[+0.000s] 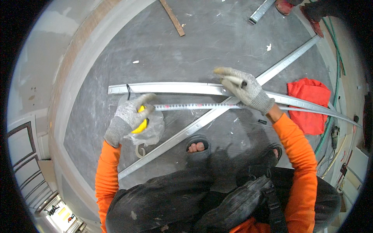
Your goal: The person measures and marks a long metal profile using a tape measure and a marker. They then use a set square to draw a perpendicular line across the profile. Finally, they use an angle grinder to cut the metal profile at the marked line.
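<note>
Left hand (pixel 130 116) gripped a yellow tape measure (pixel 140 123) | right hand (pixel 243 88) pinched a dark marker (pixel 243 83) over the tape blade (pixel 194 106) | metal track (pixel 175 88) lay beneath

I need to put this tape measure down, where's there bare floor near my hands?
The widest bare floor lies beyond the horizontal metal channel, between it and the wooden strip. A smaller patch sits left of the left hand, toward the curved wall base. It is crowded at the right hand, where the channels cross beside the red cloth.
</note>
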`<state>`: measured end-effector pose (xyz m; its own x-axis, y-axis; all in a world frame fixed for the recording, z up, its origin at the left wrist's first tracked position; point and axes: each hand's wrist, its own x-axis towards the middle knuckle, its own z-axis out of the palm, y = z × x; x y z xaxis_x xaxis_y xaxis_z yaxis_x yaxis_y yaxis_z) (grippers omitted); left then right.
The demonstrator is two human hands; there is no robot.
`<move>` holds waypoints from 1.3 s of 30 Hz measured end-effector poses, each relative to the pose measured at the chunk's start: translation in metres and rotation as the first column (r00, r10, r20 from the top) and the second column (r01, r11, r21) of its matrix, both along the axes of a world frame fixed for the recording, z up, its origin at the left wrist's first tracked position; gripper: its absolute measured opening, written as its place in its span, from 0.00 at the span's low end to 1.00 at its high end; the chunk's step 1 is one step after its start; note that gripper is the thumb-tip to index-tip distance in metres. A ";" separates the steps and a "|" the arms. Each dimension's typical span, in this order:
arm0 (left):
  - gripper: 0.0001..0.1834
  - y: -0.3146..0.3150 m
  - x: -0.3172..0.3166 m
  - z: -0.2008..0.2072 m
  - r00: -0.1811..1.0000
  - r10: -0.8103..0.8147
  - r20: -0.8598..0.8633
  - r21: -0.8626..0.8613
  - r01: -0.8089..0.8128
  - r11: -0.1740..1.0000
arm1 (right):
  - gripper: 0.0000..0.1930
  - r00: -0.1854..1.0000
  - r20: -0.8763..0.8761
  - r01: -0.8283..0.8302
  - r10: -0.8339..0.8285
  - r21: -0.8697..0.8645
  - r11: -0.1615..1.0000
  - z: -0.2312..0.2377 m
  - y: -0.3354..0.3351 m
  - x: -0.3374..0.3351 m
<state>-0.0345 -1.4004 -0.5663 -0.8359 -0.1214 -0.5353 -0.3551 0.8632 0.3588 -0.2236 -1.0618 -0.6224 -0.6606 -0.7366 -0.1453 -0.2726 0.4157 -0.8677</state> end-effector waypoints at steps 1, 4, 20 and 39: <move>0.23 0.009 0.005 0.003 1.000 -0.016 -0.003 0.049 0.016 0.999 | 0.19 0.992 -0.010 -0.125 0.126 0.044 0.991 0.003 0.004 0.001; 0.20 0.050 0.002 -0.001 0.984 -0.178 0.003 0.199 0.174 0.965 | 0.23 0.895 -0.165 -0.387 0.414 0.170 0.906 0.010 0.032 0.011; 0.22 0.215 -0.071 -0.054 0.927 -0.361 -0.100 0.405 0.370 0.836 | 0.13 0.901 -0.118 -0.285 0.418 0.567 0.773 0.043 0.226 -0.003; 0.26 0.308 -0.164 -0.057 0.671 -0.641 -0.373 0.385 0.740 0.551 | 0.18 0.959 -0.178 0.058 0.223 0.886 0.460 0.083 0.458 -0.053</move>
<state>-0.1988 -1.0924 -0.6234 -0.6286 0.7549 -0.1872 0.3858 0.5116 0.7677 -0.2765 -0.6039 -0.5390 -0.7162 -0.3610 -0.5973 -0.4795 0.8764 0.0453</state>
